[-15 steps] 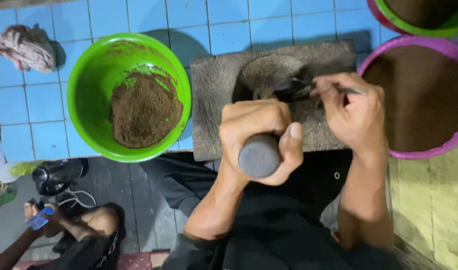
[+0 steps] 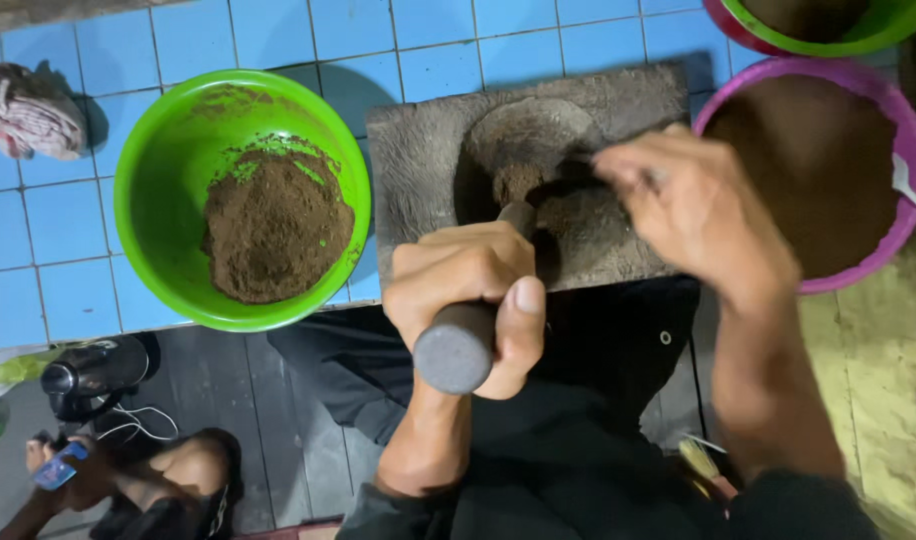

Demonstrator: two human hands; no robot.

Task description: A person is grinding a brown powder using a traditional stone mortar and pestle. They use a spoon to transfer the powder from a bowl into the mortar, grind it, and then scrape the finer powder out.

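- Grey stone pestle [image 2: 468,335] was clamped in left hand [image 2: 473,290], fist wrapped full round the shaft, thumb laid over the near side; blunt butt end pointed at the camera, working end down in the hollow of the stone slab [image 2: 428,170].
- Right hand [image 2: 693,205] sat over the slab's right part, fingers drawn together at the hollow's edge; motion blur, so cannot tell whether it pinched a small tool or only powder.
- Judgement, technique: pestle tip should stay inside the hollow w/ pressure straight down the shaft; right hand's fingers were close to the tip, so best kept clear of the strike path while feeding material in.
- Judgement, risk: slab's near edge lay just over the person's lap; hard sideways strokes could push powder off that side.
- Material: brown powder clump [image 2: 518,182] in the hollow, dry-looking, fine to slightly lumpy, just beside the pestle tip.
- Green bowl [image 2: 148,170], left of slab & near it, held a mound of similar brown powder, smears on inner wall.
- Purple bowl [image 2: 903,130], right of slab, filled w/ brown powder; white utensil at its right rim.
- All stood on blue tiled floor [image 2: 278,35]; crumpled cloth [image 2: 28,105] lay far left.
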